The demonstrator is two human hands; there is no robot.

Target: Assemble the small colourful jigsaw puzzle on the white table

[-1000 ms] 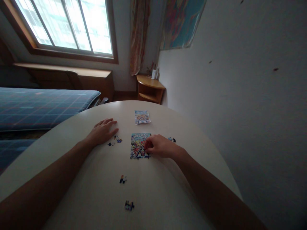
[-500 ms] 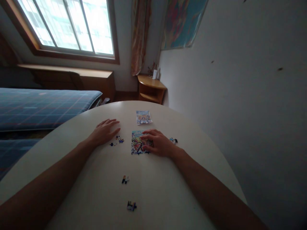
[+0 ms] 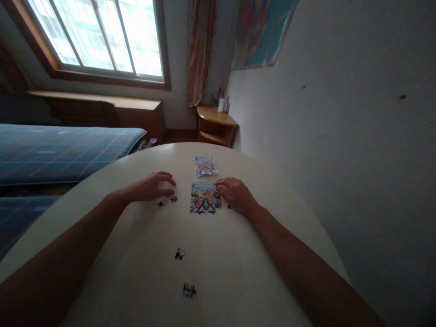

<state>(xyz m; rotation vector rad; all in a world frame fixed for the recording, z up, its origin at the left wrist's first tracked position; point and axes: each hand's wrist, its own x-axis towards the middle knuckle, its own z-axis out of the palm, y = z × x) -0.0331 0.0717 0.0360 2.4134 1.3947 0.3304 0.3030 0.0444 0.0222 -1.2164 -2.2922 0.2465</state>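
A partly joined jigsaw puzzle (image 3: 205,198), crowded with small bright colours, lies flat on the white round table (image 3: 218,259). My right hand (image 3: 235,194) is at its right edge, fingers bent together with their tips on the upper right side. To the left, my left hand (image 3: 155,186) hovers low or rests on the tabletop, thumb and fingers apart, with nothing visible between them. Just below its thumb are loose puzzle pieces (image 3: 174,199). Another small piece (image 3: 229,206) shows partly under my right hand. Beyond the puzzle lies a matching picture sheet (image 3: 205,166).
Nearer to me lie two loose pieces or joined bits, an upper one (image 3: 180,253) and a lower one (image 3: 189,290). A mattress (image 3: 68,152) stands left of the table and a wall (image 3: 323,136) runs along the right. A corner cabinet (image 3: 217,118) is behind.
My right hand has drawn back from over the puzzle to its right edge, uncovering the picture. The puzzle has shifted slightly away and right. My left hand has moved a little right, over the loose pieces.
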